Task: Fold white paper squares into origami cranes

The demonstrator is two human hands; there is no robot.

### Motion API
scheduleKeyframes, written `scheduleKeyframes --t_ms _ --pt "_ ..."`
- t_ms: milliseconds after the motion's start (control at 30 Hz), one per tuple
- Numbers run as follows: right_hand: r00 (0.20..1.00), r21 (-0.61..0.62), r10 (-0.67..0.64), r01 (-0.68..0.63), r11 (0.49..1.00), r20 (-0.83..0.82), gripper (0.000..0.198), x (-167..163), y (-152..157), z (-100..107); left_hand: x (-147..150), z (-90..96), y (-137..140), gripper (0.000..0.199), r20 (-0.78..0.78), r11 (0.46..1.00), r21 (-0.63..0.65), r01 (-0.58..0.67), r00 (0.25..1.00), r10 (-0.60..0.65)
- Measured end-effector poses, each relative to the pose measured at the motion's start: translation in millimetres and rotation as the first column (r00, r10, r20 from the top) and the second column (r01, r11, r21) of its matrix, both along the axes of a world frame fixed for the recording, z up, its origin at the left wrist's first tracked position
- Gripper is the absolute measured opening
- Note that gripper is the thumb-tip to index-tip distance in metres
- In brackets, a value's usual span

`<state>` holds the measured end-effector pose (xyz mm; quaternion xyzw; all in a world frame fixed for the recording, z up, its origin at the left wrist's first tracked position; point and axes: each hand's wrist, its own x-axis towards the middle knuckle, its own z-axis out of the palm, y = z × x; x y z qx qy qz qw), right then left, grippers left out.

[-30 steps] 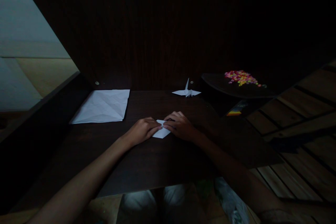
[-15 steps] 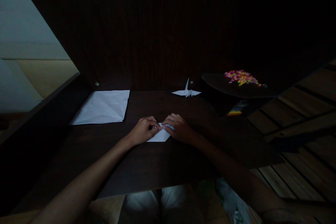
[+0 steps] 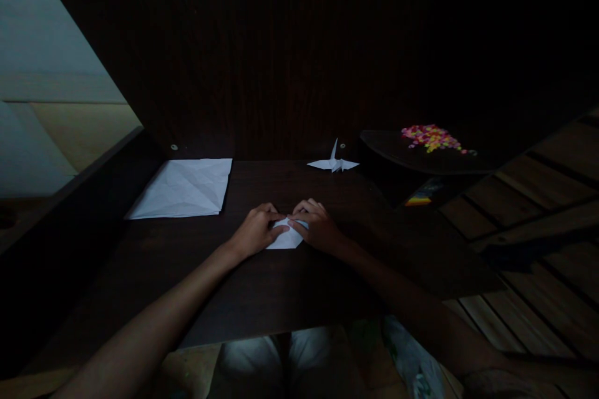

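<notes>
A small folded piece of white paper (image 3: 286, 241) lies on the dark wooden desk (image 3: 262, 299), between both hands. My left hand (image 3: 258, 230) grips its left side, thumb on top and fingers curled at the far edge. From the right, my right hand (image 3: 317, 226) is closed on the paper's upper right part, thumb pointing to the middle. Both sets of fingertips nearly meet at the far edge and cover part of the folds. Beyond them, a white origami crane (image 3: 334, 164) stands near the back panel.
Larger creased white paper sheets (image 3: 185, 188) lie at the back left, beside the raised side board (image 3: 79, 199). On a curved dark shelf (image 3: 388, 148) at the right is a heap of small pink, red and yellow pieces (image 3: 431, 137). Wooden slats (image 3: 552, 181) lie farther right.
Both thumbs have shifted slightly on the paper, the left one now lying flatter across it. The hands stay in nearly the same place.
</notes>
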<state>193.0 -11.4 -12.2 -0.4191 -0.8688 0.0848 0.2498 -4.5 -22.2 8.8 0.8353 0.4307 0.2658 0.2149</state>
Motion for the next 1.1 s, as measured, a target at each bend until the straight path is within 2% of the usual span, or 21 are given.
scheduleKeyframes --t_ms 200,400,567,667,733,800,867,967,1033,1100 --pt "0.999 -0.016 0.034 -0.034 0.999 -0.014 0.011 0.5 0.0 1.8 0.6 2.5 -2.1 0.019 -0.072 1.000 0.017 0.007 0.997 -0.006" --pt "0.996 -0.004 0.079 -0.079 0.997 0.031 0.007 0.8 -2.5 5.2 3.5 2.5 -4.5 0.014 -0.037 0.998 -0.042 -0.036 0.999 0.034" --pt "0.995 0.021 0.092 -0.093 0.995 0.044 0.004 0.0 -4.4 9.0 4.8 1.4 -5.9 0.015 -0.005 0.999 -0.032 -0.009 1.000 0.009" --pt "0.998 0.084 0.060 -0.057 0.995 -0.033 0.008 1.8 -6.8 15.9 4.3 5.9 -6.9 0.019 0.008 0.999 -0.042 0.022 1.000 -0.022" --pt "0.984 0.151 -0.025 0.052 0.987 -0.178 0.018 4.5 -7.6 21.2 3.1 11.0 -6.7 0.023 0.065 0.998 -0.065 -0.005 0.998 0.009" --pt "0.923 0.160 -0.121 0.190 0.969 -0.364 0.032 7.7 -6.7 25.2 1.5 15.9 -5.5 0.025 0.174 0.991 -0.119 -0.068 0.981 0.088" --pt "0.846 0.078 -0.169 0.240 0.968 -0.505 0.045 10.1 -3.6 26.4 0.4 18.6 -3.4 0.027 0.323 0.968 -0.228 -0.102 0.930 0.174" --pt "0.706 -0.155 -0.183 0.105 0.982 -0.684 0.056 11.1 3.0 23.6 1.0 17.1 -0.1 0.032 0.546 0.897 -0.441 -0.022 0.787 0.288" --pt "0.620 -0.266 -0.175 -0.057 0.962 -0.765 0.061 10.1 6.3 20.9 2.6 13.5 1.0 0.034 0.634 0.833 -0.547 0.076 0.688 0.354" --pt "0.564 -0.342 -0.182 -0.191 0.920 -0.805 0.072 8.0 7.2 19.3 4.6 10.0 0.9 0.035 0.669 0.776 -0.611 0.158 0.626 0.400"
